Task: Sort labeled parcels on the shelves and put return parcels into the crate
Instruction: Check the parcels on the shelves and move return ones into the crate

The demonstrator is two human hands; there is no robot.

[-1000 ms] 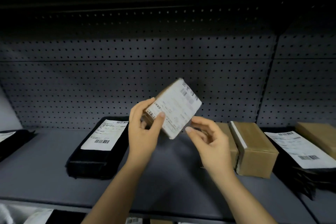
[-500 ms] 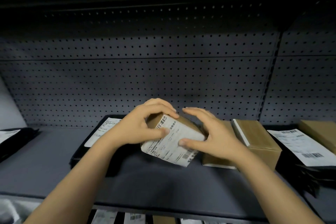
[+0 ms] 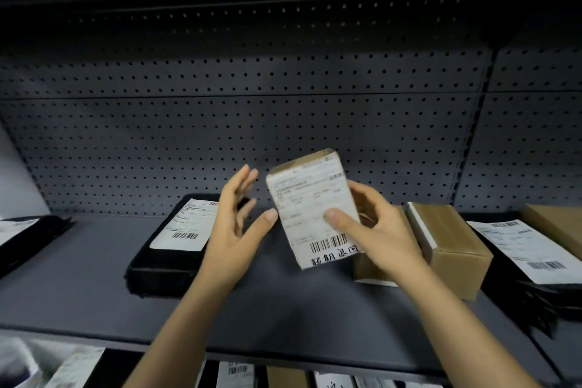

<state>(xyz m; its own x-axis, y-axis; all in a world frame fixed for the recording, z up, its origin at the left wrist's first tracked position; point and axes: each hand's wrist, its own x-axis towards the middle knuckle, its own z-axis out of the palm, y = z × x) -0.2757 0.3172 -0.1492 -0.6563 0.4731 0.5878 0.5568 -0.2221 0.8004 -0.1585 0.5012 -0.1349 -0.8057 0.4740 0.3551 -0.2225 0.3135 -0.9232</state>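
Holding parcel (image 3: 310, 198) | right hand (image 3: 378, 231) grip clamped on it | left hand (image 3: 233, 230) grip apart

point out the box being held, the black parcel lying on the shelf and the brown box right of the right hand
held box (image 3: 302, 195), head view, on its white label above the thumb
black parcel (image 3: 163, 264), head view, on the black wrap below its label
brown box (image 3: 450, 227), head view, on its top face

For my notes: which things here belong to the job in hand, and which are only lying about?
In hand: labelled box, held by right hand; left hand, open beside it.
Lying about: black parcel, brown carton, black mailer on the shelf.
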